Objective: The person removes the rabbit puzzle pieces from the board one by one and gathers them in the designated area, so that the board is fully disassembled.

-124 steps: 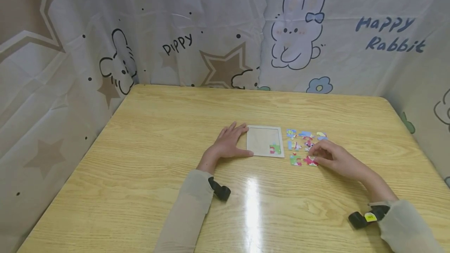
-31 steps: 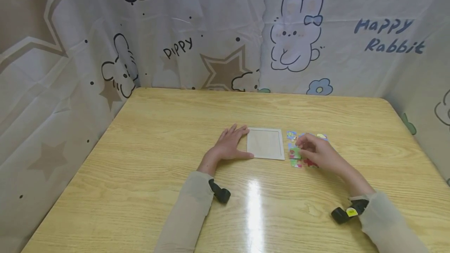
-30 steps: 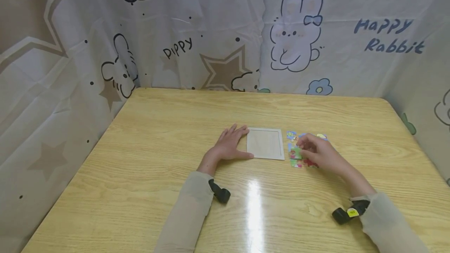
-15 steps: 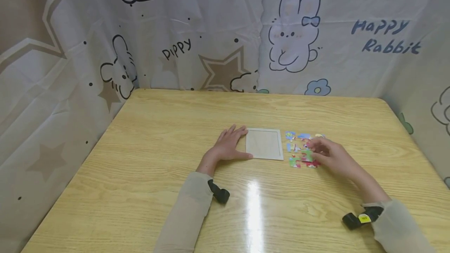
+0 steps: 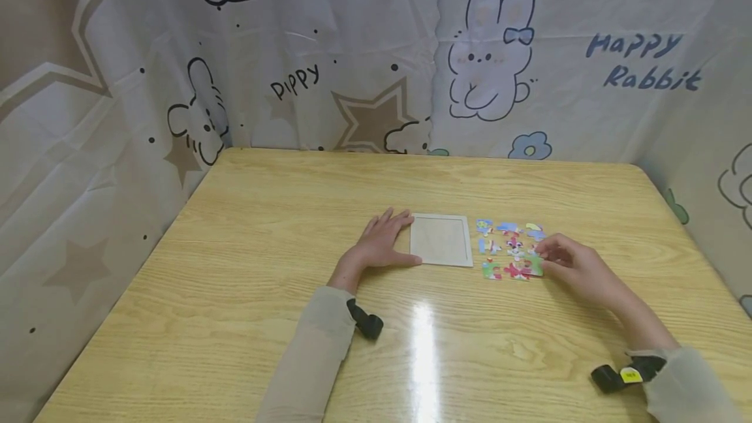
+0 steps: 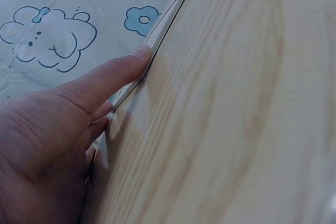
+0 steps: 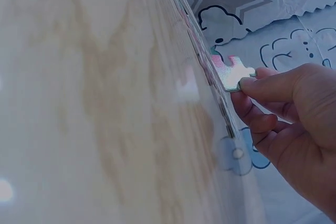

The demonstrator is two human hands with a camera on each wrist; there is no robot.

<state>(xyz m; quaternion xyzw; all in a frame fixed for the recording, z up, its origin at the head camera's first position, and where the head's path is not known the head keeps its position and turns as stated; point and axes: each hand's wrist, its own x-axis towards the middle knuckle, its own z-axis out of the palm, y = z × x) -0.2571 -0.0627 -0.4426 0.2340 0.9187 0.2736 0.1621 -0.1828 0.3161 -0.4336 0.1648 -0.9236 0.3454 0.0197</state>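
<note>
My left hand (image 5: 383,239) lies at the left side of a square wooden puzzle tray (image 5: 440,240), thumb at the near corner and a finger at the far one. In the left wrist view, the straight thumb (image 6: 118,72) touches the tray's edge (image 6: 169,18). My right hand (image 5: 578,271) pinches a green and pink puzzle piece (image 5: 534,265) between thumb and fingers, at the near right corner of the laid-out pieces. The right wrist view shows this piece tilted above the tabletop, light glinting off its face. Inside the tray only the bare bottom shows.
Several puzzle pieces lie in loose rows right of the tray, among them a red piece (image 5: 516,271), a character-face piece (image 5: 514,247) and a yellow-and-blue piece (image 5: 534,230). The wood-grain table (image 5: 294,201) meets a printed cloth (image 5: 376,51) at the back.
The green piece that lay in the tray's near right corner is out of it. In my right hand it has travelled rightward over the other pieces. My left hand stays at the tray.
</note>
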